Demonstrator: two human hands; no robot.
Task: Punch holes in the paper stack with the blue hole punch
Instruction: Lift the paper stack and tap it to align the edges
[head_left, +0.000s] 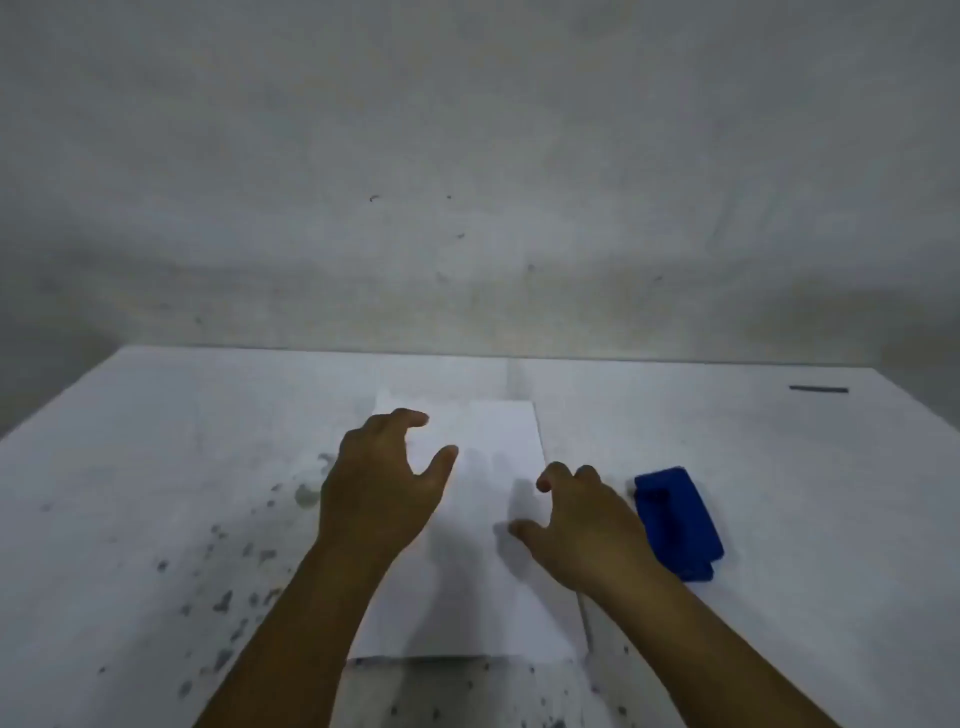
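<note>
- Paper stack (488, 519) lies at frame centre on the white worktop (156, 467).
- Left hand (374, 493) and right hand (582, 525) hover over it, each grip spread, empty.
- Blue hole punch (675, 519) sits just right of the stack.

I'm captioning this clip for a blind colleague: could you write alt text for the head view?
Two open bare hands, left hand and right hand, hover over a white paper stack on a speckled white table. A blue hole punch lies untouched to the right.
</note>
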